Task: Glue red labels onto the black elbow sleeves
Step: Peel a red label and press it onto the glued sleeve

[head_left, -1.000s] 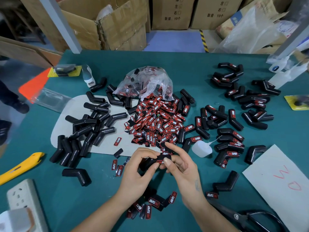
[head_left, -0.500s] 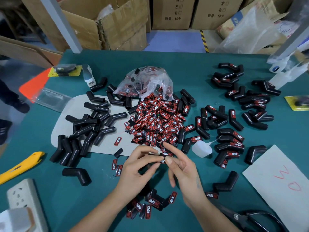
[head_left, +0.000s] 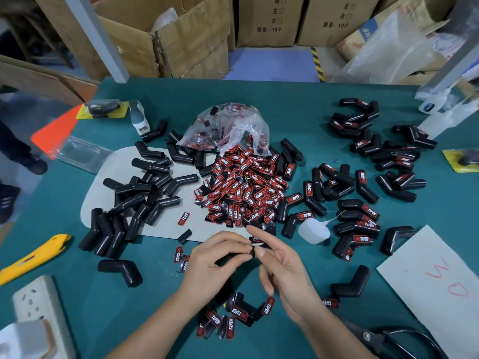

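My left hand (head_left: 215,265) grips a black elbow sleeve (head_left: 262,246), mostly hidden by its fingers. A red label (head_left: 258,239) shows on the sleeve's far end. My right hand (head_left: 285,270) pinches that end between thumb and outstretched index finger; its other fingers hang loose. Behind the hands lies a heap of red labels (head_left: 246,193) spilling from a clear plastic bag (head_left: 228,128). Plain black sleeves (head_left: 134,203) are piled on the left. Labelled sleeves (head_left: 357,218) lie on the right. A small white glue bottle (head_left: 313,230) rests beside the right hand.
On the green table, a yellow utility knife (head_left: 33,257) and a power strip (head_left: 39,307) lie at the front left. Scissors (head_left: 388,338) and a marked paper sheet (head_left: 435,286) are at the front right. Loose labels (head_left: 238,312) lie between my wrists. Cardboard boxes (head_left: 181,40) stand behind.
My right hand has loosened: its lower fingers came off the sleeve and spread downward, and the index finger straightened. The left hand kept its grip in the same place.
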Demonstrator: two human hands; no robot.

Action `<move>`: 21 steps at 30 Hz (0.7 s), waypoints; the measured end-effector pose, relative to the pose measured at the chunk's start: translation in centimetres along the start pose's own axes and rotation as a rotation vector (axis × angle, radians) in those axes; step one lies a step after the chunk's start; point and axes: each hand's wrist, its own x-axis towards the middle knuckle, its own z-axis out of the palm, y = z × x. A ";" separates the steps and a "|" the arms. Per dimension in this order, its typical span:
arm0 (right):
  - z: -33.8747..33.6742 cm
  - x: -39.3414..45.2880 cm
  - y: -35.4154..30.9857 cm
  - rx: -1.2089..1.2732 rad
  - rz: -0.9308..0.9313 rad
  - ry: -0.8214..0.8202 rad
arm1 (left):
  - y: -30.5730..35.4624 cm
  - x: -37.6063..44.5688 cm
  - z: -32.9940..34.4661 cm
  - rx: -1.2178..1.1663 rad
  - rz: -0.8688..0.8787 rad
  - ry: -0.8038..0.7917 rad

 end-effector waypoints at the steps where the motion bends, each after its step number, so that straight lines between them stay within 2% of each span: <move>1: -0.1 0.0 0.0 0.002 0.004 0.001 | 0.1 0.1 0.0 -0.013 -0.013 0.000; 6: -0.1 0.1 -0.3 0.062 0.006 0.007 | 0.2 0.2 -0.1 -0.039 -0.065 -0.018; 11: -0.3 0.1 -0.6 0.101 0.021 0.006 | 0.2 0.2 -0.3 -0.095 -0.197 -0.051; 21: -0.5 0.3 -0.6 0.022 -0.001 0.004 | 0.6 0.3 -0.9 -0.185 -0.309 -0.118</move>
